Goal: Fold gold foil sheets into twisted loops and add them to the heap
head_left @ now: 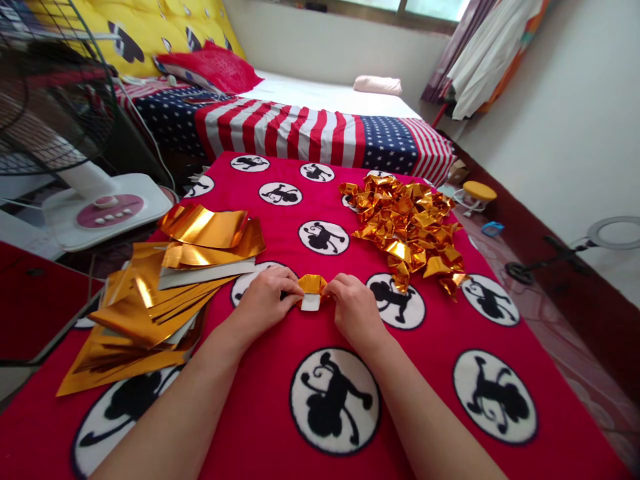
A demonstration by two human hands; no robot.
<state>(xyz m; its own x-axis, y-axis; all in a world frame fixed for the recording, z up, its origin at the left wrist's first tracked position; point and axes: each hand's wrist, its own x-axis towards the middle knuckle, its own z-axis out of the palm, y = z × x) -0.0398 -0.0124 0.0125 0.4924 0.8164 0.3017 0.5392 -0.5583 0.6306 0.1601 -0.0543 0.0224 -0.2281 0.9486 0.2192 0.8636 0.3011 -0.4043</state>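
A small piece of gold foil paper, partly folded with a white flap facing me, lies between my hands on the red cloth. My left hand pinches its left side between thumb and fingers. On the opposite side, my right hand has its fingers closed on the paper's right end. To the left is a loose stack of flat gold foil sheets, some showing white backs. A heap of folded gold foil pieces sits on the far right of the cloth.
The red cloth with monkey prints covers the table. A white fan stands at its left edge. Beyond lies a bed with a flag-patterned cover. On the floor at right is a stool with a yellow seat.
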